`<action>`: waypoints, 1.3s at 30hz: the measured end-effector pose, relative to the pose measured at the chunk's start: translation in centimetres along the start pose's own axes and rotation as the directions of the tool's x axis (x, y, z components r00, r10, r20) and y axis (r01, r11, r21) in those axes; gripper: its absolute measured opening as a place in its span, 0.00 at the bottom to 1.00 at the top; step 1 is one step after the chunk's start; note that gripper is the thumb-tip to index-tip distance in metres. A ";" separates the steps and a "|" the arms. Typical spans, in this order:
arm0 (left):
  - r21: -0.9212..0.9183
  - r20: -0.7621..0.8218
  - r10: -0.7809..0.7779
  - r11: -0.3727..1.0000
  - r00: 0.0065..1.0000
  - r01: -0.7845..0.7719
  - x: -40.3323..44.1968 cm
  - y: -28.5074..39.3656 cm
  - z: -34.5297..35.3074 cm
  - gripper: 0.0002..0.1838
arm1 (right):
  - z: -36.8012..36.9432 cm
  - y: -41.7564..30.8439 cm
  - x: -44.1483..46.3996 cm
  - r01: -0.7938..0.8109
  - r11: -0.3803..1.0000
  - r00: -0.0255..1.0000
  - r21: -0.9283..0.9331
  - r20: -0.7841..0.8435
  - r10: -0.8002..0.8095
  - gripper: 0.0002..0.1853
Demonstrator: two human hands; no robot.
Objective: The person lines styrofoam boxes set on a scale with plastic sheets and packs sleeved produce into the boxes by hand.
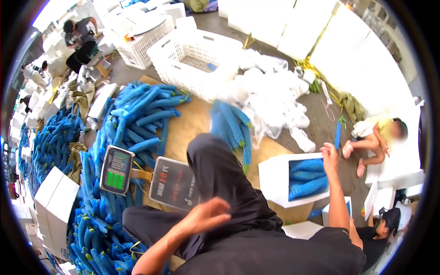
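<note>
My right hand (330, 157) is closed at the far edge of a white foam box (275, 181), with a long blue-netted vegetable (338, 134) rising from its fingers, green at the tip. Inside the box lie several blue-netted vegetables (306, 178) side by side. My left hand (208, 217) hovers over my dark-trousered legs, fingers loosely apart and holding nothing. Near it is the dark plate of a digital scale (172, 183), whose lit display (117, 170) stands to the left. A small bundle of blue-netted vegetables (229, 123) lies beyond my knee.
Large heaps of blue-netted vegetables (137, 112) cover the left side. A white plastic crate (169, 64) and crumpled white plastic bags (275, 98) lie ahead. A closed foam box (55, 206) stands at left. One person (373, 135) sits at right, another (382, 229) is close behind.
</note>
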State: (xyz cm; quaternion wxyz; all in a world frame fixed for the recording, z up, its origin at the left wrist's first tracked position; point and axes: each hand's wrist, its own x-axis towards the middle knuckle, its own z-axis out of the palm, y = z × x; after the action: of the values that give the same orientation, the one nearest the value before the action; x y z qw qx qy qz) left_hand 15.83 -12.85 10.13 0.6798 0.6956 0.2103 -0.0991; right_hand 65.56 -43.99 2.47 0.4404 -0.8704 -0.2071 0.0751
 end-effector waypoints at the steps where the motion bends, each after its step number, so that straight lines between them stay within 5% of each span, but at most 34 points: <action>1: -0.030 -0.043 -0.016 0.999 0.999 0.014 -1.4 -1.3 0.1 0.18 | 2.7 -2.6 0.1 0.031 0.997 0.995 0.069 0.094 -0.037 0.16; 4: -0.023 -0.034 -0.133 0.991 0.991 0.132 -5.2 -3.6 0.8 0.15 | 9.9 -12.7 -2.6 -0.064 0.980 0.825 0.186 0.563 -0.053 0.06; 7: 0.095 -0.132 -0.094 0.990 0.987 0.107 -7.4 -5.7 2.2 0.14 | 14.5 -21.9 -8.5 -0.180 0.984 0.181 -0.014 0.982 0.047 0.16; 9: 0.125 -0.228 -0.054 0.989 0.972 0.085 -8.1 -5.8 2.9 0.12 | 17.1 -23.5 -12.2 -0.001 0.994 -0.236 -0.107 0.966 0.104 0.17; 11: 0.172 -0.258 -0.083 0.977 0.963 0.130 -8.9 -3.3 2.6 0.15 | 18.7 -22.1 -14.5 0.172 0.985 -0.415 -0.028 0.905 0.098 0.16; 13: 0.179 -0.236 -0.035 0.981 0.971 0.079 -9.3 -3.5 2.3 0.15 | 19.1 -22.2 -14.6 0.156 0.985 -0.382 -0.070 0.916 0.125 0.16; 15: 0.148 -0.262 0.013 0.989 0.965 0.027 -10.0 -3.4 2.0 0.17 | 18.9 -23.2 -13.4 0.368 0.920 -0.408 0.138 0.913 0.027 0.17; 18: 0.368 -0.233 0.245 0.918 0.941 -0.148 -8.9 -4.6 1.3 0.16 | 18.3 -23.7 -12.5 0.388 0.913 -0.489 0.125 0.868 0.089 0.20; 20: 0.461 -0.178 0.264 0.873 0.948 -0.157 -8.4 -4.1 1.1 0.16 | 18.2 -22.7 -12.3 0.392 0.909 -0.563 0.141 0.819 0.116 0.25; 27: 0.575 -0.085 0.280 0.798 0.956 -0.183 -6.5 -3.7 0.3 0.11 | 18.1 -23.1 -13.6 0.605 0.763 -0.423 0.229 0.904 0.064 0.23; 30: 0.535 -0.029 0.141 0.838 0.990 -0.104 -6.9 -2.6 -0.2 0.07 | 18.1 -22.4 -15.5 0.630 0.691 -0.325 0.355 0.928 -0.181 0.19; 33: 0.551 -0.081 0.338 0.799 0.938 -0.240 -7.9 -5.1 -0.3 0.06 | 19.3 -22.6 -15.9 0.538 0.679 -0.295 0.499 0.866 -0.403 0.18; 34: 0.552 -0.087 0.222 0.822 0.971 -0.139 -8.8 -4.8 -0.4 0.12 | 19.9 -22.9 -16.3 0.515 0.671 -0.308 0.533 0.846 -0.436 0.17; 36: 0.080 -0.107 -0.238 0.966 0.965 0.247 -10.1 -3.1 -0.3 0.18 | 21.5 -22.6 -16.8 0.497 0.624 -0.350 0.602 0.798 -0.491 0.19; 37: -0.157 -0.073 -0.456 0.883 0.887 0.442 -10.6 -2.0 -0.4 0.21 | 22.1 -22.9 -16.8 0.504 0.603 -0.370 0.618 0.786 -0.496 0.19; 39: -0.072 -0.112 -0.450 0.893 0.886 0.445 -11.6 -2.7 -0.8 0.20 | 23.9 -23.5 -16.9 0.489 0.525 -0.432 0.696 0.717 -0.547 0.21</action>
State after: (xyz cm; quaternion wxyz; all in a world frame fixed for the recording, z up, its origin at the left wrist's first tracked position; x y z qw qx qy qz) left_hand 4.24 -13.93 12.61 0.6392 0.6179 0.4097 -0.2043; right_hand 35.91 -21.29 5.96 0.1459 -0.3015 -0.8372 0.4323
